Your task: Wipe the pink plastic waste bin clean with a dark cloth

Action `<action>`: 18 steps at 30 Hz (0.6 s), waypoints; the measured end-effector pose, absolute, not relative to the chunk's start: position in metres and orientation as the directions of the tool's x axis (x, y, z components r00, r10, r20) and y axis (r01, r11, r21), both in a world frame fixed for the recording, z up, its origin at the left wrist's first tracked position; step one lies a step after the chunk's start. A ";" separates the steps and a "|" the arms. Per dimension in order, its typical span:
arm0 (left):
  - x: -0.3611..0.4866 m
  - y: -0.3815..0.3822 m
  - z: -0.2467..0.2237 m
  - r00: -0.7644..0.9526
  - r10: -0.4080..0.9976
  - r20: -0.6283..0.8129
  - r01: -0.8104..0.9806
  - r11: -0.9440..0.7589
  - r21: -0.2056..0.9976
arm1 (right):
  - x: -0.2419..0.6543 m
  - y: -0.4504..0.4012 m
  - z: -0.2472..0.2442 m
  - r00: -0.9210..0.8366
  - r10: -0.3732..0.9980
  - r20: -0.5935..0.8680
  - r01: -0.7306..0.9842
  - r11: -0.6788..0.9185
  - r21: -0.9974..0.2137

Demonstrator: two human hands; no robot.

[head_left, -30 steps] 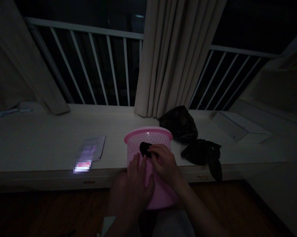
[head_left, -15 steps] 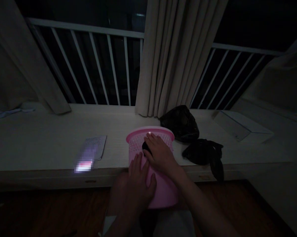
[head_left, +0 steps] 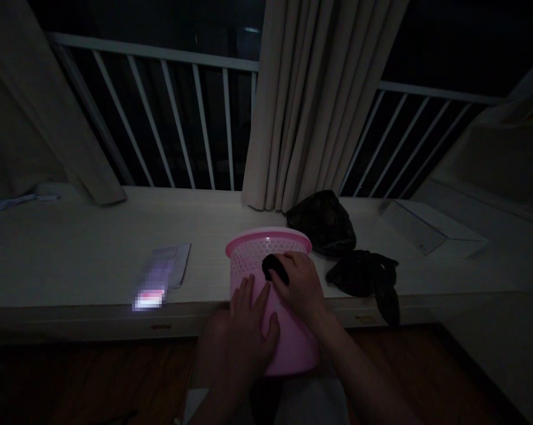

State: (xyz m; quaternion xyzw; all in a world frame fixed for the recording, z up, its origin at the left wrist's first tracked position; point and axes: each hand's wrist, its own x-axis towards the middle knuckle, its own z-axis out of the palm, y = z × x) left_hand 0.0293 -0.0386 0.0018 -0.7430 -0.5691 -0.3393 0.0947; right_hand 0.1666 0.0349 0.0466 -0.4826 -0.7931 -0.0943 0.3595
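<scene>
A pink plastic wastebasket point(head_left: 288, 348) with a lattice band below its rim lies tilted across my lap, its rim toward the window. My left hand point(head_left: 251, 319) rests on the basket's side with fingers spread and holds nothing. In my right hand point(head_left: 300, 283) is a small soft-looking black thing point(head_left: 275, 268), pinched between thumb and fingers and pressed to the basket's wall just below the lattice. Whether it is a cloth or a sponge is too dark to tell.
Behind the basket, a black plastic bag point(head_left: 323, 221) and a knotted black bag point(head_left: 359, 274) lie on the white window ledge point(head_left: 93, 248). Papers point(head_left: 177, 260) with a blurred bright object are at left, a white box point(head_left: 434, 227) at right. Curtains point(head_left: 310, 106) hang behind.
My right hand has slid down from near the basket's rim with the black thing, which now shows more beyond the fingers. My left hand stays in place.
</scene>
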 end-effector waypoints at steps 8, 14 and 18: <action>0.030 -0.040 0.003 0.115 0.765 0.634 0.910 -0.338 0.242 | 0.183 0.047 0.061 -0.031 0.563 0.826 0.753 0.556 -0.351; 0.029 -0.041 0.009 0.144 0.739 0.659 0.918 -0.348 0.189 | 0.188 0.051 0.050 -0.021 0.576 0.817 0.760 0.541 -0.362; 0.029 -0.042 0.008 0.161 0.733 0.661 0.928 -0.340 0.151 | 0.177 0.045 0.039 -0.161 0.633 0.757 0.801 0.532 -0.274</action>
